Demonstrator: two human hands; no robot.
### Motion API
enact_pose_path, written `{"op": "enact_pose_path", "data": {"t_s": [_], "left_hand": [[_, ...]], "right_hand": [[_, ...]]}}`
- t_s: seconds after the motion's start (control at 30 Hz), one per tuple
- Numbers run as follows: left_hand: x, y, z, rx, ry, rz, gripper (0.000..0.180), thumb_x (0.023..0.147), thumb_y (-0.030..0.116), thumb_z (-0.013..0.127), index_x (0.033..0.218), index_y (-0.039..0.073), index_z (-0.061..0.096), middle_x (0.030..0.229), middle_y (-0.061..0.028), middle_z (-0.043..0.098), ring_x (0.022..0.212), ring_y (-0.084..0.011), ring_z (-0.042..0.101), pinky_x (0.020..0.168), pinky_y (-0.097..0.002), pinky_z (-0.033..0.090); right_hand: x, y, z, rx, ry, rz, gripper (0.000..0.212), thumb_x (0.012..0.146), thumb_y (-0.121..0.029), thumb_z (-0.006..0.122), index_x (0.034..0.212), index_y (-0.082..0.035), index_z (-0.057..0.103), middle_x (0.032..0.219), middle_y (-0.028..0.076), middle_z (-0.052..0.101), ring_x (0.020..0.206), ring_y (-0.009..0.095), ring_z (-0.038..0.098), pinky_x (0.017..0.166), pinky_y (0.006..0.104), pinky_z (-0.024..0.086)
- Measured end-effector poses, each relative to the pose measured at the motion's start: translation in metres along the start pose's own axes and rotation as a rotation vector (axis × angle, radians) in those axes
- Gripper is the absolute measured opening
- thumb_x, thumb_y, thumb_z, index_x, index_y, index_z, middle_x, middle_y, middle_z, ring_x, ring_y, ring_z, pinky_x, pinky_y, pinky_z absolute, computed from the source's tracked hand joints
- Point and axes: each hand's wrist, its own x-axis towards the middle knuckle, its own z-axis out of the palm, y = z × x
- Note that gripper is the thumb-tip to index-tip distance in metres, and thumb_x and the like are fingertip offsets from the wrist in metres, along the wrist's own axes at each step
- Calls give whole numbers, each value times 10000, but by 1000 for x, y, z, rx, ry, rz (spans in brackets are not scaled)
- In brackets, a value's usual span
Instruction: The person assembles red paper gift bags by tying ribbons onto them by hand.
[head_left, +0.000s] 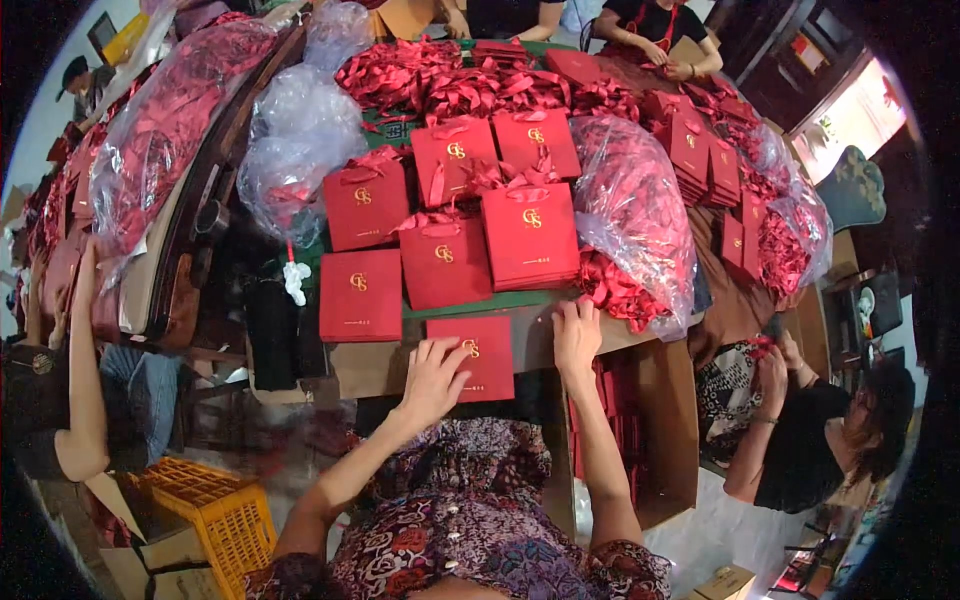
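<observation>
A flat red gift bag (493, 372) with a gold emblem lies at the near edge of the table, in front of me. My left hand (432, 384) rests on its left part, fingers spread across the surface. To the right of that bag, my right hand (577, 345) is at the table edge with its fingers slightly bent and apart; I see nothing in it. Just beyond are stacks of red bags: one at the left (360, 297), one in the middle (446, 265) and a taller one (530, 238), with red ribbon handles on several.
A clear plastic sack of red ribbons (640, 215) lies right of the stacks; another clear sack (300, 150) is at the left. An open cardboard box (668, 435) stands by my right arm, a yellow crate (215, 515) at the lower left. Other people work around the table.
</observation>
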Motion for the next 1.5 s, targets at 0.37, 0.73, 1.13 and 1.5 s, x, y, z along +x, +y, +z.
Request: {"op": "enact_pose_path", "data": {"t_s": [0.37, 0.73, 1.13, 1.5], "left_hand": [[42, -13, 25, 170, 18, 21, 554, 807, 204, 723, 1289, -5, 549, 1277, -154, 533, 1181, -332, 468, 960, -455, 391], [43, -13, 12, 33, 20, -54, 481, 737, 220, 787, 1158, 94, 592, 1038, -116, 529, 1035, -318, 494, 880, -429, 372], [37, 1, -3, -168, 70, -114, 277, 780, 119, 726, 1044, 131, 645, 955, -43, 690, 873, -248, 552, 823, -395, 344], [35, 14, -9, -103, 132, -32, 237, 785, 95, 707, 1013, 145, 669, 835, -21, 624, 833, -245, 519, 817, -393, 330]], "right_hand": [[-3, -2, 5, -83, -76, -47, 114, 824, -109, 685, 898, -59, 615, 949, 144, 541, 895, 352, 554, 751, 457, 495], [-52, -88, -45, 342, -174, -392, 208, 788, -92, 708, 939, -100, 565, 945, 38, 620, 943, 245, 596, 938, 421, 375], [-39, -98, -15, 673, -246, 220, 194, 886, -117, 710, 961, -39, 549, 760, 113, 643, 677, 212, 646, 635, 319, 512], [-26, -82, -17, 783, -461, 344, 252, 818, -112, 740, 821, -37, 499, 652, 50, 568, 589, 101, 515, 549, 287, 437]]}}
